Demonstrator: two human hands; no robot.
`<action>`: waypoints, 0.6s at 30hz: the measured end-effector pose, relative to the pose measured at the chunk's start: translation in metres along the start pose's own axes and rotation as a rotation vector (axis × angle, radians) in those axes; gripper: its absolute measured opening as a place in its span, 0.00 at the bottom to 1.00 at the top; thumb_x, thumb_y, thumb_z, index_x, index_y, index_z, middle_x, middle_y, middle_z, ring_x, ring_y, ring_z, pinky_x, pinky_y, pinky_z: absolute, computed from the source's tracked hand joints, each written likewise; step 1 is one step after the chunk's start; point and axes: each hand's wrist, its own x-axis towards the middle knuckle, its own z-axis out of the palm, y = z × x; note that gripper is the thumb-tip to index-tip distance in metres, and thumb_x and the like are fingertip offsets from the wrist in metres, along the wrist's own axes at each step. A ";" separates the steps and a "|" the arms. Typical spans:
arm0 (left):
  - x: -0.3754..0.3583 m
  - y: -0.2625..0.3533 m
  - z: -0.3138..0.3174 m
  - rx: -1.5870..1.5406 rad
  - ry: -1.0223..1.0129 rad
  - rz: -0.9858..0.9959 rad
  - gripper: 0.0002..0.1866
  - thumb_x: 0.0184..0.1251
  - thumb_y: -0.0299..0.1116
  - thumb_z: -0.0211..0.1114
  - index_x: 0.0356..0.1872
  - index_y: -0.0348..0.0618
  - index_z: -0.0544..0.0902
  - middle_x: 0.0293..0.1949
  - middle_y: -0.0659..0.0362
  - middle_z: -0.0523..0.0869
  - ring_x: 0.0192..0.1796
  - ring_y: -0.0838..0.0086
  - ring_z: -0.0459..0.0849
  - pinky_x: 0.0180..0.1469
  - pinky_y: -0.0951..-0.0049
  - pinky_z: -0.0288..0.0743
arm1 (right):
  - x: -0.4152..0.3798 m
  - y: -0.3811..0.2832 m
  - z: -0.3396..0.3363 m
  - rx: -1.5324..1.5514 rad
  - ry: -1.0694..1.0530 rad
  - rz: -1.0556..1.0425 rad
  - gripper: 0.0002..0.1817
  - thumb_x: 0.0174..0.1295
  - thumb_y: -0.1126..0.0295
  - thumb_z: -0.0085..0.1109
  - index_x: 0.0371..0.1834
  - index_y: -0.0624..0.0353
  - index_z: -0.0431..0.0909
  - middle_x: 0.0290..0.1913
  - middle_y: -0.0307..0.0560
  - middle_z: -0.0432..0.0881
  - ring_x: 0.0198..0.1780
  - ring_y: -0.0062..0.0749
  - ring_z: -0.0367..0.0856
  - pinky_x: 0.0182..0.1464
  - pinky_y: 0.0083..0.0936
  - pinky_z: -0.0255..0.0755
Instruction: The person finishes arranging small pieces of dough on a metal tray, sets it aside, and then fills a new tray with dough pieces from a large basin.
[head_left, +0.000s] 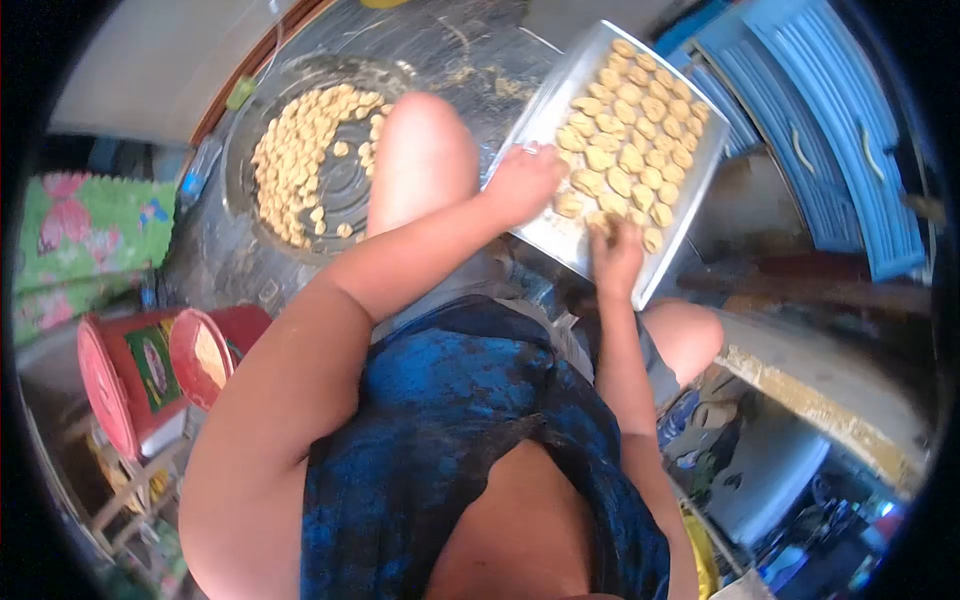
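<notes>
A metal tray [548, 120] lies at a slant over my lap, with rows of flattened dough pieces [630, 158] across it. My left hand [527, 183], wearing a ring, is over the tray's left edge. Its fingers are bunched beside the nearest dough pieces, and what they hold is hidden. My right hand [617, 258] reaches over the near edge, fingertips closed around a dough piece at the end of a row. To the left, a wide round basin [345, 190] on the floor holds many smaller round dough pieces [300, 150], partly hidden behind my knee.
Red buckets [112, 385] stand at the left, below a green flowered cloth [95, 235]. Blue cabinet doors [815, 110] are at the upper right. A ledge [820, 405] and cluttered items lie at the lower right. The dark floor [470, 50] has pale smears.
</notes>
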 end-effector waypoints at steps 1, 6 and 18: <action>0.000 0.003 0.005 -0.001 0.041 0.055 0.09 0.54 0.32 0.56 0.36 0.49 0.80 0.38 0.55 0.81 0.44 0.64 0.82 0.53 0.60 0.67 | 0.001 -0.005 -0.004 0.035 -0.001 0.029 0.13 0.51 0.71 0.66 0.39 0.61 0.78 0.36 0.55 0.78 0.37 0.48 0.77 0.42 0.36 0.72; -0.009 -0.004 0.030 -0.142 0.114 0.279 0.05 0.53 0.33 0.57 0.31 0.50 0.80 0.36 0.60 0.80 0.51 0.65 0.78 0.55 0.59 0.63 | 0.003 0.011 0.008 0.034 -0.065 0.016 0.10 0.54 0.71 0.65 0.36 0.64 0.79 0.35 0.54 0.80 0.36 0.44 0.78 0.42 0.34 0.73; -0.001 0.003 0.006 -0.213 -0.028 0.281 0.10 0.58 0.32 0.54 0.40 0.50 0.80 0.41 0.59 0.79 0.53 0.68 0.75 0.58 0.61 0.60 | 0.005 0.008 -0.028 -0.134 0.057 -0.062 0.12 0.50 0.72 0.66 0.38 0.60 0.78 0.38 0.53 0.78 0.42 0.49 0.76 0.47 0.36 0.71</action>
